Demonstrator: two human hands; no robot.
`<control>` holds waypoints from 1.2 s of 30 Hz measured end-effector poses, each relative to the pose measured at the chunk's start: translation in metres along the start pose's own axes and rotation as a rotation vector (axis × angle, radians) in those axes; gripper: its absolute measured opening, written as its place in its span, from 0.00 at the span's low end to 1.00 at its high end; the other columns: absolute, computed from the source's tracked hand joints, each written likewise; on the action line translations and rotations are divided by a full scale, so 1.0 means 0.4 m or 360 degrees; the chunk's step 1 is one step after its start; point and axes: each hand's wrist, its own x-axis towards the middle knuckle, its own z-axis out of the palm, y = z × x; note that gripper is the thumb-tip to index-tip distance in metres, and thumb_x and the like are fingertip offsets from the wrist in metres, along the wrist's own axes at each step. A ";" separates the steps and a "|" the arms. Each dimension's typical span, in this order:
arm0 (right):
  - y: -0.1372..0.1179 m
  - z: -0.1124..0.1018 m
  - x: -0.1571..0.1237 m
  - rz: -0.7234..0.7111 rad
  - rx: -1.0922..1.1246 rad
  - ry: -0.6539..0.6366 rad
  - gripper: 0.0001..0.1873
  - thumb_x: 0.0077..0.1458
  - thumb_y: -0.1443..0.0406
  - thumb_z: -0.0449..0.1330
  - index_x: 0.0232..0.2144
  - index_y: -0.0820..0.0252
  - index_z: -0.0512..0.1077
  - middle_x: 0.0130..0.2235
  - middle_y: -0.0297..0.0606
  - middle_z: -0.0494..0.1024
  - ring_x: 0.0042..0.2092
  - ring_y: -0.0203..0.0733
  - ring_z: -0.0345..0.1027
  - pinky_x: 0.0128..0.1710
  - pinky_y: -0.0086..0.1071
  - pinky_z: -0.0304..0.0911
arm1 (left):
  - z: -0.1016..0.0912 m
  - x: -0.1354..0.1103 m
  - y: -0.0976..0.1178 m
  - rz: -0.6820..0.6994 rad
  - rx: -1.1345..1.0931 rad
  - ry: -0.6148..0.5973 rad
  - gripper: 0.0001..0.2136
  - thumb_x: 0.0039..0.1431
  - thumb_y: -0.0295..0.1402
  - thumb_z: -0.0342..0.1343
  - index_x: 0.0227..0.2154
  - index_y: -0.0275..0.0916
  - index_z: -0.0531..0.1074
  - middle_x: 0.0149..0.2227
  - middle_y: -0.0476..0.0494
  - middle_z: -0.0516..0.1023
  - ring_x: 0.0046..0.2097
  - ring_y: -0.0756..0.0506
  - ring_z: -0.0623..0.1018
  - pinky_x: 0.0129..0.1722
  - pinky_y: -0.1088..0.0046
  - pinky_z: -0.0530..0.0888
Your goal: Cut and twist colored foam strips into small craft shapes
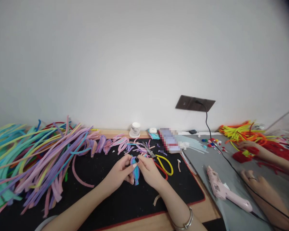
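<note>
Both my hands meet over the black mat (115,199), pinched on a small bundle of blue and purple pipe cleaner loops (135,171). My left hand (120,175) grips the bundle from the left, fingers closed around it. From the right, my right hand (149,171) pinches its top, dark-painted thumbnail on the upper end. A silver bracelet circles my right wrist (186,221). Just right of my hands lie yellow-handled pliers (165,163) and red-handled scissors.
A big heap of pastel pipe cleaners (31,157) fills the left. Folded pink and purple loops (110,144) and a paper cup (135,129) lie behind. On the grey mat at right sit a pink glue gun (223,189), a black cable, pompoms, and another person's hands (252,179).
</note>
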 end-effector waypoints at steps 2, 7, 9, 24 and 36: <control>-0.001 0.001 0.000 0.0006 0.0003 0.0001 0.15 0.62 0.64 0.45 0.22 0.58 0.51 0.23 0.28 0.55 0.26 0.32 0.50 0.26 0.27 0.48 | 0.000 0.000 0.000 -0.0008 -0.0003 0.0005 0.16 0.52 0.46 0.57 0.30 0.39 0.60 0.20 0.56 0.68 0.18 0.54 0.70 0.20 0.78 0.71; 0.000 0.002 -0.001 0.0004 -0.0027 -0.0008 0.14 0.62 0.64 0.45 0.23 0.59 0.54 0.24 0.28 0.57 0.26 0.32 0.52 0.28 0.27 0.50 | 0.000 0.002 0.002 0.0002 -0.0004 0.0054 0.17 0.50 0.44 0.58 0.33 0.39 0.60 0.24 0.56 0.70 0.18 0.54 0.70 0.20 0.77 0.71; -0.001 0.002 -0.001 -0.0004 -0.0037 -0.0013 0.14 0.62 0.65 0.45 0.23 0.59 0.54 0.24 0.29 0.57 0.27 0.33 0.52 0.28 0.27 0.50 | -0.002 0.003 0.002 0.0013 0.0017 0.0046 0.16 0.51 0.44 0.58 0.33 0.39 0.61 0.24 0.55 0.70 0.18 0.55 0.70 0.20 0.78 0.71; 0.001 0.005 -0.001 0.0010 -0.0064 0.0036 0.14 0.61 0.66 0.45 0.22 0.58 0.51 0.23 0.28 0.56 0.26 0.32 0.51 0.27 0.27 0.49 | -0.002 0.005 0.001 -0.0017 -0.0009 0.0047 0.17 0.50 0.45 0.59 0.32 0.39 0.59 0.21 0.56 0.70 0.19 0.54 0.71 0.21 0.77 0.72; -0.004 0.005 0.002 0.0047 0.0002 0.0021 0.13 0.61 0.66 0.46 0.23 0.58 0.53 0.23 0.28 0.58 0.25 0.32 0.53 0.27 0.26 0.51 | -0.002 0.004 -0.001 -0.0121 0.0029 -0.0033 0.17 0.49 0.44 0.60 0.33 0.38 0.62 0.19 0.54 0.72 0.17 0.53 0.71 0.18 0.80 0.67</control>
